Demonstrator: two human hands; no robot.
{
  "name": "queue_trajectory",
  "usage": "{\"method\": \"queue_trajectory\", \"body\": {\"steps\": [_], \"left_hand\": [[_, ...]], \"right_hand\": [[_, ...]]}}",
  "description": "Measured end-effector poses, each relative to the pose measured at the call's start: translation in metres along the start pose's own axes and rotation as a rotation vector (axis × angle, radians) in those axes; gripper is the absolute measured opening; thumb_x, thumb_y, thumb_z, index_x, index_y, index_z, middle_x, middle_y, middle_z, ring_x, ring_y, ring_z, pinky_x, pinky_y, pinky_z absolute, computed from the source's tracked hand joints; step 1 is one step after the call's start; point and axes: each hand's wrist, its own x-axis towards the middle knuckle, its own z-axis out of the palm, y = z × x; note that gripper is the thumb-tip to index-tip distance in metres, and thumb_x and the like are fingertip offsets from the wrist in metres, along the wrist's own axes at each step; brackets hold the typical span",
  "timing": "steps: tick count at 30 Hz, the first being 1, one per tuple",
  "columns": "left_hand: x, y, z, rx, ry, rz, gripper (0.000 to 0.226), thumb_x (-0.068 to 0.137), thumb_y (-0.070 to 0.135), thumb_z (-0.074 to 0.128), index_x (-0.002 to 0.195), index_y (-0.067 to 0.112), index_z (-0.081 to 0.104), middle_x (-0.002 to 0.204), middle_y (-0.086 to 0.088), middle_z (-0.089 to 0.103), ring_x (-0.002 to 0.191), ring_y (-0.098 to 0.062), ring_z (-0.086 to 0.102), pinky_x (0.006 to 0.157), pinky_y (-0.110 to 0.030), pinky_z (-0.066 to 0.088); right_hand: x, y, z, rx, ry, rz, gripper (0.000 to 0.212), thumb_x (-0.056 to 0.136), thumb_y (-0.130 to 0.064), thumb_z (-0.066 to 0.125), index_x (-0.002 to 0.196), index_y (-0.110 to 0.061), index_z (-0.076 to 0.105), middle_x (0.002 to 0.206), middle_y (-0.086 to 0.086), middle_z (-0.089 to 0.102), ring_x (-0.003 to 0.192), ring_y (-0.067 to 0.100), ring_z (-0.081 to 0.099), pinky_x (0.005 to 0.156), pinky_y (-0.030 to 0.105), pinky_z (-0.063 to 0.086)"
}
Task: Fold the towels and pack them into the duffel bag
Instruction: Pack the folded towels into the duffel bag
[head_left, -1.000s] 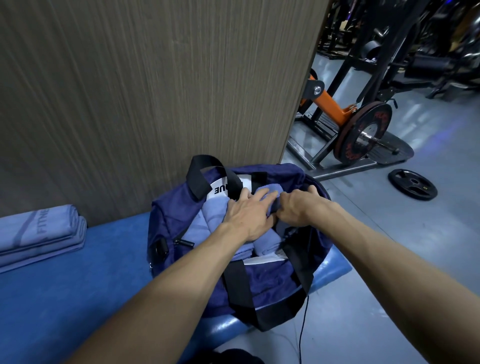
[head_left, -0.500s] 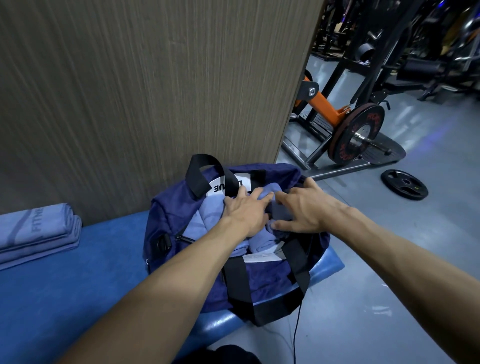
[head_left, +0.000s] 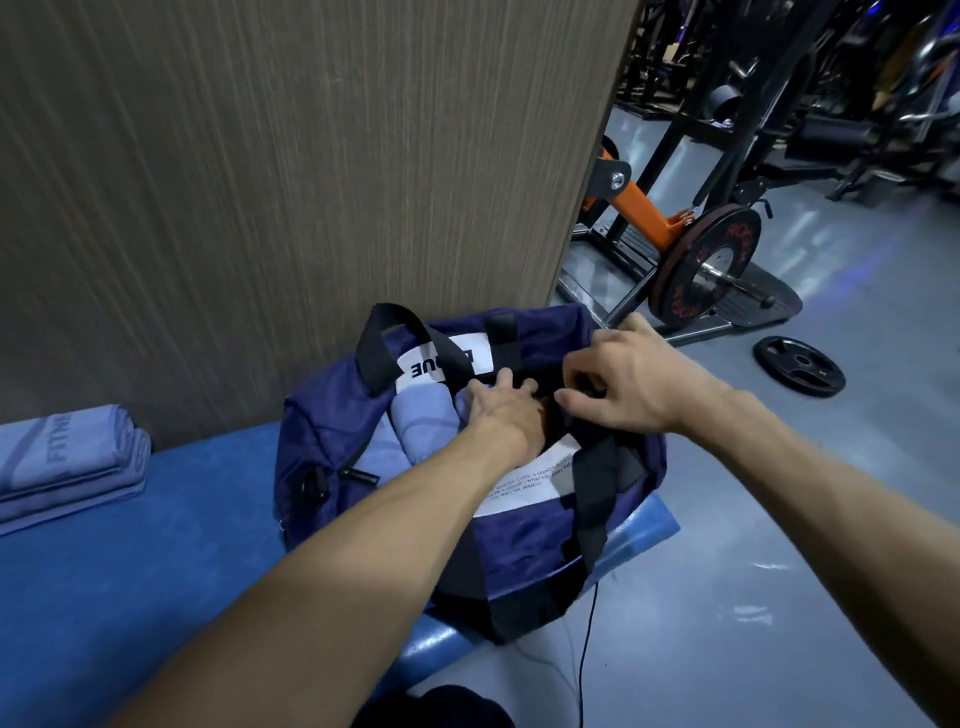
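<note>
Both hands reach into the open bag (head_left: 332, 441) on the bench (head_left: 130, 571): left hand (head_left: 501, 410) lies flat, fingers straight, on the rolled towels (head_left: 415, 421) inside, right hand (head_left: 623, 384) curls to pinch the bag's dark rim, while folded towels (head_left: 62, 457) lie stacked farther left.

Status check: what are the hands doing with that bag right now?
Left hand flat on towels inside bag. Right hand pinching bag's rim. More folded towels wait on bench.
</note>
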Motion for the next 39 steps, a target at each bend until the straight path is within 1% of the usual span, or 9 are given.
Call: {"method": "queue_trajectory", "body": {"steps": [2, 5, 9, 13, 18, 21, 26, 33, 39], "left_hand": [[0.002, -0.002, 0.005, -0.044, 0.056, 0.027, 0.050, 0.095, 0.030, 0.049, 0.144, 0.029, 0.042, 0.143, -0.002, 0.038, 0.129, -0.030, 0.030, 0.083, -0.048, 0.031], [0.002, -0.008, 0.021, -0.152, 0.193, 0.047, 0.052, 0.097, 0.047, 0.040, 0.147, 0.031, 0.039, 0.142, -0.002, 0.044, 0.128, -0.029, 0.034, 0.093, -0.050, 0.029], [-0.001, -0.014, 0.040, -0.199, 0.335, 0.068, 0.065, 0.096, 0.061, 0.036, 0.150, 0.025, 0.033, 0.144, 0.000, 0.045, 0.124, -0.029, 0.037, 0.095, -0.050, 0.030], [-0.005, -0.017, 0.045, -0.288, 0.394, 0.071, 0.063, 0.090, 0.064, 0.046, 0.139, 0.025, 0.041, 0.135, 0.005, 0.052, 0.117, -0.026, 0.040, 0.091, -0.046, 0.032], [-0.004, -0.032, 0.023, -0.526, 0.453, 0.066, 0.042, 0.097, 0.028, 0.054, 0.139, 0.029, 0.047, 0.127, -0.004, 0.064, 0.117, -0.034, 0.053, 0.090, -0.046, 0.045], [0.001, -0.039, 0.006, -0.632, 0.539, 0.025, 0.052, 0.093, 0.006, 0.050, 0.141, 0.027, 0.050, 0.128, -0.008, 0.067, 0.116, -0.036, 0.058, 0.092, -0.043, 0.048], [0.005, -0.057, 0.002, -0.296, 0.477, 0.067, 0.055, 0.086, 0.001, 0.048, 0.135, 0.027, 0.052, 0.123, 0.002, 0.066, 0.116, -0.024, 0.055, 0.105, -0.041, 0.028], [-0.026, -0.105, 0.010, 0.274, 0.365, 0.079, 0.039, 0.093, 0.014, 0.051, 0.128, 0.030, 0.057, 0.127, 0.005, 0.060, 0.130, -0.030, 0.034, 0.113, -0.056, 0.016], [-0.055, -0.139, 0.002, 0.344, 0.399, 0.033, 0.050, 0.090, 0.023, 0.058, 0.138, 0.031, 0.048, 0.139, -0.001, 0.047, 0.134, -0.033, 0.030, 0.115, -0.058, 0.012]], "right_hand": [[-0.002, -0.005, -0.003, -0.209, -0.145, -0.031, 0.047, 0.086, -0.052, 0.023, 0.074, -0.026, 0.061, 0.072, -0.003, 0.063, 0.079, 0.020, 0.059, 0.084, 0.037, 0.033], [-0.002, -0.018, 0.006, -0.368, -0.280, 0.044, 0.030, 0.093, -0.036, 0.040, 0.089, -0.024, 0.068, 0.097, 0.001, 0.072, 0.098, 0.021, 0.062, 0.090, 0.033, 0.035], [0.008, -0.028, 0.025, -0.384, -0.387, 0.194, 0.027, 0.097, -0.034, 0.047, 0.111, -0.021, 0.065, 0.119, 0.003, 0.069, 0.116, 0.022, 0.060, 0.099, 0.033, 0.035], [0.019, -0.027, 0.038, -0.214, -0.453, 0.361, 0.030, 0.102, -0.042, 0.041, 0.106, -0.022, 0.063, 0.122, 0.005, 0.069, 0.118, 0.023, 0.060, 0.101, 0.036, 0.033], [0.017, -0.020, 0.046, -0.157, -0.471, 0.404, 0.034, 0.099, -0.046, 0.048, 0.115, -0.019, 0.060, 0.123, 0.006, 0.066, 0.119, 0.024, 0.056, 0.098, 0.038, 0.031], [0.014, -0.028, 0.052, -0.262, -0.363, 0.349, 0.034, 0.096, -0.038, 0.058, 0.124, -0.019, 0.057, 0.127, 0.004, 0.061, 0.122, 0.025, 0.052, 0.098, 0.038, 0.033], [0.015, -0.039, 0.056, -0.357, -0.249, 0.177, 0.033, 0.095, -0.017, 0.054, 0.127, -0.024, 0.055, 0.123, 0.000, 0.058, 0.113, 0.025, 0.054, 0.087, 0.037, 0.032], [0.019, -0.044, 0.050, -0.337, -0.311, 0.179, 0.028, 0.102, -0.035, 0.042, 0.113, -0.025, 0.065, 0.114, -0.002, 0.066, 0.110, 0.022, 0.056, 0.086, 0.037, 0.029], [0.032, -0.085, 0.033, -0.212, -0.194, 0.206, 0.029, 0.101, -0.033, 0.044, 0.126, -0.025, 0.056, 0.122, 0.002, 0.060, 0.111, 0.029, 0.058, 0.090, 0.042, 0.037]]}}
